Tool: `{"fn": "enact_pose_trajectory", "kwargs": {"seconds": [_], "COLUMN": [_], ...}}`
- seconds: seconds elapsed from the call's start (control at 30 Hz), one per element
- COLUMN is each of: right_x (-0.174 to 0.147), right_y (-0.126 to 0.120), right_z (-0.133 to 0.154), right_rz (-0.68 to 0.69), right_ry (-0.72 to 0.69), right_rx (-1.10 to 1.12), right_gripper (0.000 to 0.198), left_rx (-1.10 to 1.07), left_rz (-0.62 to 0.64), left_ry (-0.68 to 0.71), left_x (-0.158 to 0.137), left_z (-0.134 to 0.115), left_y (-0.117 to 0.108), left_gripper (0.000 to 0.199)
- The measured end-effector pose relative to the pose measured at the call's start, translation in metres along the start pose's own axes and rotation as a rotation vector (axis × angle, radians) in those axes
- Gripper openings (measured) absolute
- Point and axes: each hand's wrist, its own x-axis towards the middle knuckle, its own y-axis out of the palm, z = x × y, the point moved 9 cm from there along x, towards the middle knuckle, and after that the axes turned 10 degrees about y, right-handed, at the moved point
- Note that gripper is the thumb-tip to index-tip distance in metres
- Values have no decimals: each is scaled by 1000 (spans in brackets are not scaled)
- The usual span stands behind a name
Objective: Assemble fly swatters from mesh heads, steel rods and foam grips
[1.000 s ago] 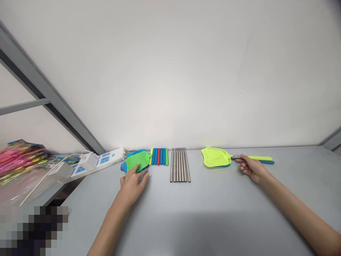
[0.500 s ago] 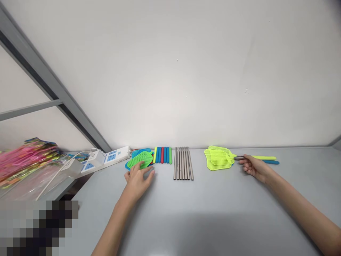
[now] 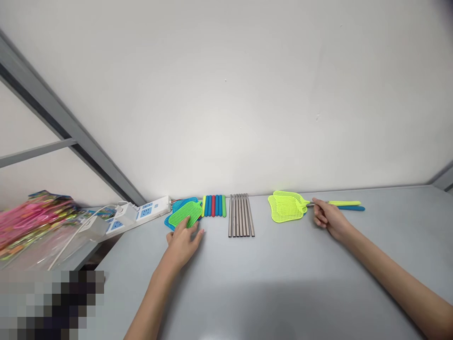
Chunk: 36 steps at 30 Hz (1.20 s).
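Observation:
My left hand [image 3: 182, 244] has its fingers apart, fingertips on a green fly swatter head [image 3: 184, 215]. Blue swatter heads [image 3: 170, 222] lie beneath that one. At the right, the curled fingers of my right hand [image 3: 327, 217] pinch the metal shaft of a yellow fly swatter [image 3: 288, 206]. Its yellow grip [image 3: 345, 203] points right, and a blue grip [image 3: 354, 208] lies just below it. Between my hands are a row of coloured handle grips [image 3: 213, 206] in yellow, blue, red and green, and several metal rods [image 3: 241, 216] side by side.
A white power strip [image 3: 154, 211] with plugged-in adapters [image 3: 125, 215] runs along the table's left side. Farther left is a pile of pink and yellow packaged items [image 3: 38, 222]. A white wall [image 3: 233, 118] rises behind the grey table [image 3: 226, 283].
The whole view has shifted slightly. My left fingers have come down a little closer on the green swatter head. My right hand stays at the swatter's shaft.

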Motion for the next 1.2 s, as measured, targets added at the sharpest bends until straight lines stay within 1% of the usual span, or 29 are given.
{"fn": "enact_pose_trajectory", "kwargs": {"seconds": [0.07,0.13,0.2,0.23,0.3,0.33,0.4,0.57,0.67,0.77,0.87,1.0,1.07,1.2], "right_x": [-8,-21,-38,-48,-71,-80,-91,-90,-86,-85,-85,-84,-83,-80], "right_y": [23,54,87,103,137,147,158,156,154,153,151,149,146,139], "right_z": [-6,-18,-32,-39,-50,-54,-60,-65,-66,-67,-67,-68,-68,-68], "right_rz": [71,177,293,364,592,652,715,700,688,679,661,616,567,426], "right_ry": [-7,33,90,114,152,173,209,266,283,258,228,195,178,128], "right_rx": [40,45,15,-2,-33,-30,-24,59,91,99,95,85,91,110], "right_gripper": [38,34,26,24,25,26,26,31,31,30,30,33,35,40], "left_rx": [8,9,9,12,24,32,42,27,33,19,-2,-30,-42,-79], "left_rz": [-1,0,-1,-4,-17,-29,-66,-224,-355,-455,-515,-538,-554,-625], "left_ry": [-10,-12,-8,-6,-8,-9,-15,11,40,66,83,116,131,182], "left_x": [0,-1,-1,-1,-1,-1,-1,-2,-6,-14,-20,-23,-24,-29], "left_z": [-2,-5,-8,-9,-10,-10,-10,-14,-22,-33,-41,-46,-47,-49], "left_y": [1,1,1,1,0,-1,-4,-19,-37,-55,-68,-71,-72,-77], "left_gripper": [48,49,49,50,50,50,50,43,37,34,33,32,32,31]}}
